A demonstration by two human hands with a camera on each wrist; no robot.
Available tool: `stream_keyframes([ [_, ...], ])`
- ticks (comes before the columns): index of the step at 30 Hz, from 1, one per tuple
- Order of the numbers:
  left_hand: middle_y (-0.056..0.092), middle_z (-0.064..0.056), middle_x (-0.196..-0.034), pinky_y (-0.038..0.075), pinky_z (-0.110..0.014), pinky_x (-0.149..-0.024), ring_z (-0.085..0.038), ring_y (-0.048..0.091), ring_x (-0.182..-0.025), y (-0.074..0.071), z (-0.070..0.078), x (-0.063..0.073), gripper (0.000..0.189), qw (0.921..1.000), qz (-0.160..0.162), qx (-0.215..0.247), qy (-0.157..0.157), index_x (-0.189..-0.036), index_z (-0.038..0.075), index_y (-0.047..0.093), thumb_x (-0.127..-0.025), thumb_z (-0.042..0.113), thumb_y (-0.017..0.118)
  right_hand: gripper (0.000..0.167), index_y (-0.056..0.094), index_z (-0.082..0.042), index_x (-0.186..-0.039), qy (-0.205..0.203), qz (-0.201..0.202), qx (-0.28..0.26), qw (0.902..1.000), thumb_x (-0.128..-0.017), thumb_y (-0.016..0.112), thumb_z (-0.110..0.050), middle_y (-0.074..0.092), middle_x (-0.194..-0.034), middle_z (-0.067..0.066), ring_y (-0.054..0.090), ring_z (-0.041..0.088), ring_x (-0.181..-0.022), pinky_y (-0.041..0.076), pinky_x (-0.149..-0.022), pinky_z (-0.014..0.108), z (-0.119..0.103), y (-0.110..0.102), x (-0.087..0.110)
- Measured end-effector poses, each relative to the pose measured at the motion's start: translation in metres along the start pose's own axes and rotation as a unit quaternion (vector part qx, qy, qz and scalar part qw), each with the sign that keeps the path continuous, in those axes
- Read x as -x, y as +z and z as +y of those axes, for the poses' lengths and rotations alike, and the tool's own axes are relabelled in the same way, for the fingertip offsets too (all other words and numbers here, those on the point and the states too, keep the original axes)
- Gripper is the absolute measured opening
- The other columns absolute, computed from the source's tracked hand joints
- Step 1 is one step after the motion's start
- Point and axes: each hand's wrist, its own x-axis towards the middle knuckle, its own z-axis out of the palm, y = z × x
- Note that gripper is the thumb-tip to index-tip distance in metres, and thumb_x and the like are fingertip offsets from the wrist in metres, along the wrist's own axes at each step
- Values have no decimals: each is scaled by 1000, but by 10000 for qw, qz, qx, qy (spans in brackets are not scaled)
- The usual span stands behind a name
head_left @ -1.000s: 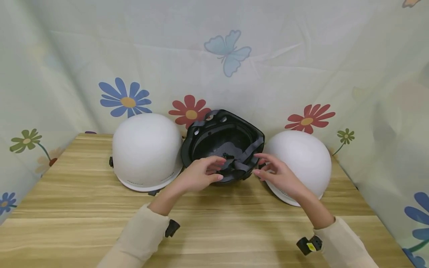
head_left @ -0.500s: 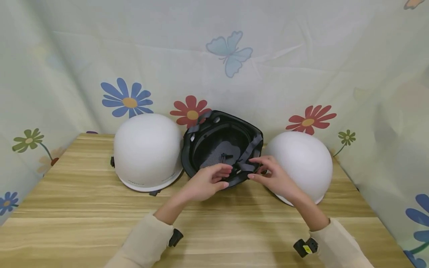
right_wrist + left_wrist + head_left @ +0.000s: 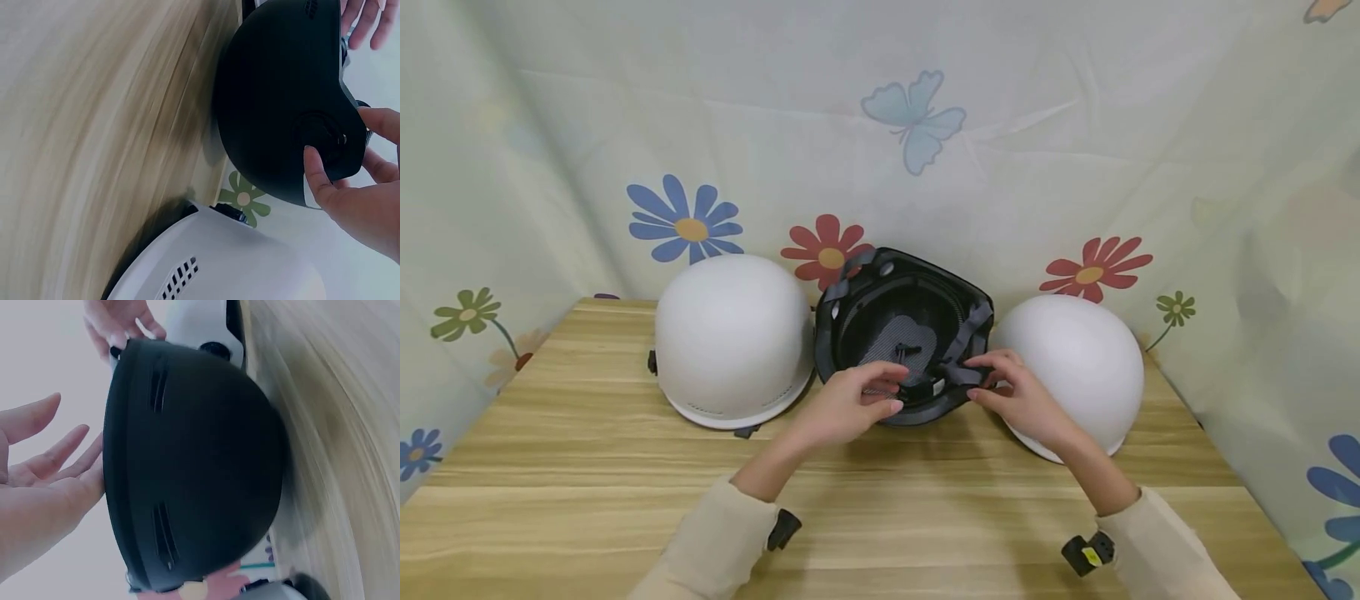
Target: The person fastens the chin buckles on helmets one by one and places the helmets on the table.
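Observation:
A black helmet lies tipped back on the table in the head view, its hollow lining facing me. Grey straps run along its right side. My right hand pinches the helmet's right rim by the strap; in the right wrist view its thumb lies against the outer shell, with other fingers at the edge. My left hand is at the front-left rim, fingers extended. In the left wrist view, those fingers touch the rim and the thumb stands apart. The helmet's far underside is hidden.
A white helmet stands dome up on the left, close against the black one. Another white helmet sits right, partly behind my right hand. The wooden table ends at a flowered cloth behind.
The black helmet has turned slightly and shifted a little right. Its straps have moved right, showing more of the lining. My left hand went right, then back left; my right hand now grips the rim.

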Motion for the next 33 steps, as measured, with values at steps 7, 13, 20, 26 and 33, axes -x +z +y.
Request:
stream_keyframes([
  [7, 58, -10, -114, 48, -32, -84, -22, 57, -101, -23, -11, 2, 34, 9983, 538, -197, 53, -121, 2, 55, -88, 10, 61, 37, 51, -1, -122, 135, -122, 75, 9998, -87, 61, -4, 39, -124, 16, 44, 28, -97, 45, -84, 42, 9, -6, 2],
  [13, 59, -13, -111, 47, -37, -82, -24, 58, -98, -45, -19, 3, 33, 9919, 1244, -253, -30, -119, 1, 55, -89, 14, 60, 39, 49, -1, -124, 218, -164, 83, 9996, -86, 60, -2, 39, -126, 17, 44, 31, -104, 42, -88, 47, 13, -11, 3],
  [20, 57, -15, -114, 45, -40, -86, -27, 55, -104, -64, -27, 3, 40, 9826, 1828, -236, -212, -124, 3, 52, -89, 20, 61, 41, 46, 2, -125, 251, -192, -134, 9994, -86, 57, 4, 39, -125, 19, 47, 33, -106, 45, -86, 41, 18, -16, 3],
  [26, 46, -15, -131, 42, -46, -90, -31, 46, -116, -71, -29, -2, 53, 9860, 1616, -206, -348, -133, 6, 43, -88, 25, 63, 42, 44, 2, -126, 326, -251, -495, 9979, -86, 56, 5, 40, -124, 20, 48, 35, -107, 49, -79, 26, 22, -18, 4],
  [33, 38, -10, -139, 40, -49, -91, -30, 41, -120, -70, -30, -7, 58, 9886, 1407, -288, -461, -140, 16, 37, -88, 23, 62, 42, 43, 1, -128, 361, -318, -735, 9961, -88, 55, 2, 40, -124, 20, 47, 37, -107, 48, -80, 26, 22, -19, 3],
])
